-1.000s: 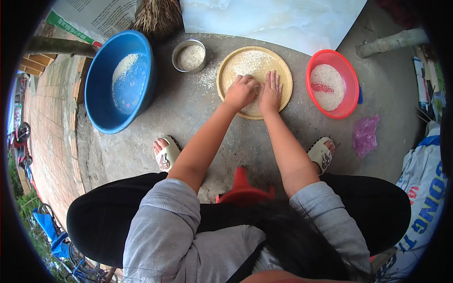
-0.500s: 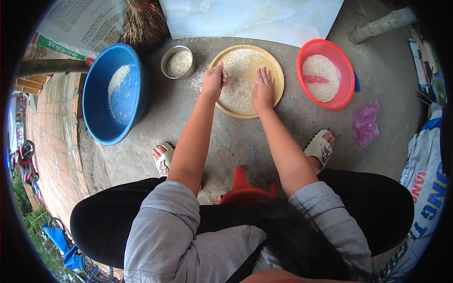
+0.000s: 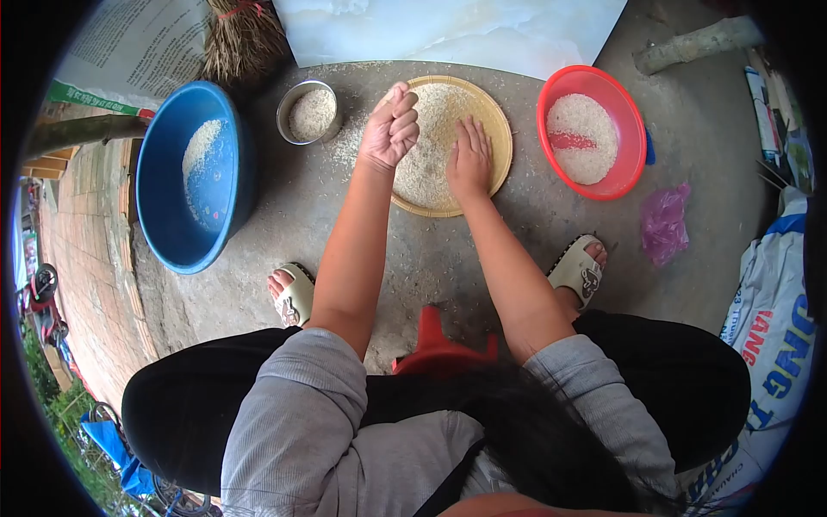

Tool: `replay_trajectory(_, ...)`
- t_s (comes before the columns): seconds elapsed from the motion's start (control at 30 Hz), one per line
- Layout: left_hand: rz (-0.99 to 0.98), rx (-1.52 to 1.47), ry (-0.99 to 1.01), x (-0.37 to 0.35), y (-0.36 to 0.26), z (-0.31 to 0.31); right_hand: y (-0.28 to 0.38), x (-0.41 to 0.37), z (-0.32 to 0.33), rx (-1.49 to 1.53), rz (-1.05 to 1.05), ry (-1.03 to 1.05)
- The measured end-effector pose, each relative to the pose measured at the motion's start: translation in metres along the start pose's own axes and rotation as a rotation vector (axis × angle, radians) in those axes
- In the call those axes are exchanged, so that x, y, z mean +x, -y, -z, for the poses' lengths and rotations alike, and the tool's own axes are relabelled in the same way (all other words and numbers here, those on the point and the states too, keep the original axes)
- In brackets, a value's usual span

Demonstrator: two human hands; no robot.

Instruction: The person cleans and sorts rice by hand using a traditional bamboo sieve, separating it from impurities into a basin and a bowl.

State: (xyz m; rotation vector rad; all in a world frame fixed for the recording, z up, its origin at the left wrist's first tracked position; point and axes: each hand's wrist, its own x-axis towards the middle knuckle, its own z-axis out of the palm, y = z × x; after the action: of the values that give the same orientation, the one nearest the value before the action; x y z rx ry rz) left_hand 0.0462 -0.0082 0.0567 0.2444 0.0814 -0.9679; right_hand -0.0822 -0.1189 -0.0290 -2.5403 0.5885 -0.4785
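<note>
A round woven tray (image 3: 506,153) on the ground holds a spread layer of rice grains (image 3: 422,168). My left hand (image 3: 392,127) is raised over the tray's left side, its fingers curled in and pressed together. Whatever those fingers may hold is hidden. On the right half of the tray, my right hand (image 3: 470,164) lies flat on the grains with its fingers stretched out. Left of the tray stands a metal bowl (image 3: 283,114) containing rice, with loose grains scattered on the ground between them.
At the left is a blue basin (image 3: 153,185) with some rice, and at the right a red basin (image 3: 636,146) with more. A pink plastic bag (image 3: 665,226) lies below the red basin. A straw broom (image 3: 244,43) and a marbled panel (image 3: 448,30) are at the back.
My left hand has lifted from near the tray's surface and turned so its curled fingers show. My right hand has shifted slightly left on the grains. The view has moved a little.
</note>
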Motion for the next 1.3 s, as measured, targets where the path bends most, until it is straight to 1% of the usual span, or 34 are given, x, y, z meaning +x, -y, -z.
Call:
replay_trajectory(0.03,0.000,-0.005,-0.001,0.003,-0.003,-0.002,0.000,0.000,0.000,-0.004,0.000,0.003)
replay_trajectory(0.13,-0.150,-0.106,0.239,0.016,-0.009,-0.001,0.001,0.000,0.001,-0.024,-0.011,0.026)
replay_trajectory(0.17,-0.148,-0.106,0.237,0.019,-0.009,0.001,0.001,0.000,0.001,-0.027,-0.012,0.028)
replay_trajectory(0.23,-0.242,-0.047,0.304,0.022,-0.009,0.006,0.002,0.000,0.001,-0.031,-0.013,0.028)
replay_trajectory(0.27,-0.230,0.025,0.200,0.022,-0.010,0.010,0.002,0.000,0.002,-0.019,-0.019,0.035)
replay_trajectory(0.3,-0.231,0.025,0.202,0.021,-0.011,0.009,0.002,0.000,0.003,-0.008,-0.023,0.040)
replay_trajectory(0.37,-0.163,0.513,-0.356,0.017,-0.009,0.007,0.002,0.001,0.005,0.011,-0.014,0.048)
replay_trajectory(0.4,-0.157,0.581,-0.440,0.016,-0.005,0.005,0.000,0.000,0.005,0.030,-0.007,0.056)
replay_trajectory(0.43,-0.159,0.579,-0.438,0.013,-0.004,0.001,-0.002,-0.001,0.006,0.028,-0.004,0.055)
replay_trajectory(0.5,-0.272,0.629,-0.559,0.008,-0.004,-0.008,-0.005,0.000,0.006,0.063,0.020,0.075)
replay_trajectory(0.53,-0.396,0.676,-0.571,0.003,-0.012,-0.014,-0.006,0.000,0.007,0.068,0.029,0.071)
replay_trajectory(0.57,-0.523,0.774,-0.623,-0.003,-0.021,-0.021,-0.008,0.000,0.009,0.101,0.028,0.092)
replay_trajectory(0.6,-0.611,0.817,-0.645,-0.008,-0.034,-0.024,-0.009,0.001,0.009,0.136,0.030,0.112)
replay_trajectory(0.7,-0.917,0.913,-0.659,-0.015,-0.088,-0.022,-0.016,0.006,0.010,0.174,0.035,0.154)
replay_trajectory(0.73,-0.996,0.985,-0.668,-0.016,-0.107,-0.014,-0.018,0.009,0.010,0.243,0.046,0.131)
replay_trajectory(0.77,-0.819,1.343,-0.853,-0.016,-0.141,0.016,-0.016,0.012,0.018,0.246,0.058,0.120)
replay_trajectory(0.8,-0.701,1.708,-0.946,-0.020,-0.147,0.025,-0.012,0.012,0.029,0.254,-0.004,0.073)
replay_trajectory(0.83,-0.551,2.066,-1.035,-0.027,-0.146,0.015,-0.010,0.011,0.039,0.262,-0.065,0.029)
replay_trajectory(0.87,-0.255,2.170,-1.004,-0.040,-0.141,0.009,-0.007,0.008,0.049,0.027,-0.025,-0.132)
replay_trajectory(0.9,-0.369,2.275,-1.082,-0.055,-0.124,0.004,-0.007,0.005,0.055,0.030,-0.011,-0.141)
replay_trajectory(0.97,-0.931,2.237,-1.165,-0.068,-0.113,0.032,-0.012,-0.002,0.059,-0.067,-0.361,-0.173)
replay_trajectory(1.03,-0.956,1.865,-1.381,-0.078,-0.083,0.040,-0.036,-0.006,0.044,0.004,-0.457,-0.146)
replay_trajectory(1.07,-1.108,1.877,-1.513,-0.076,-0.056,0.042,-0.043,-0.005,0.042,0.122,-0.528,-0.093)
replay_trajectory(1.1,-1.019,1.828,-1.519,-0.071,-0.037,0.058,-0.050,-0.004,0.040,0.240,-0.593,-0.038)
replay_trajectory(1.13,-0.938,1.797,-1.419,-0.072,-0.017,0.066,-0.066,-0.005,0.029,0.397,-0.686,0.011)
replay_trajectory(1.17,-0.858,1.807,-1.407,-0.069,0.002,0.077,-0.075,-0.005,0.024,0.552,-0.776,0.064)
replay_trajectory(1.2,-0.701,1.542,-1.262,-0.064,0.012,0.090,-0.068,-0.006,0.033,0.505,-0.762,0.130)
replay_trajectory(1.23,-0.635,1.587,-1.229,-0.064,0.019,0.102,-0.060,-0.006,0.043,0.454,-0.749,0.192)
replay_trajectory(1.27,-0.567,1.631,-1.192,-0.063,0.022,0.108,-0.064,-0.006,0.042,0.461,-0.698,0.154)
replay_trajectory(1.3,-0.594,1.616,-1.174,-0.063,0.020,0.109,-0.069,-0.005,0.040,0.467,-0.650,0.116)
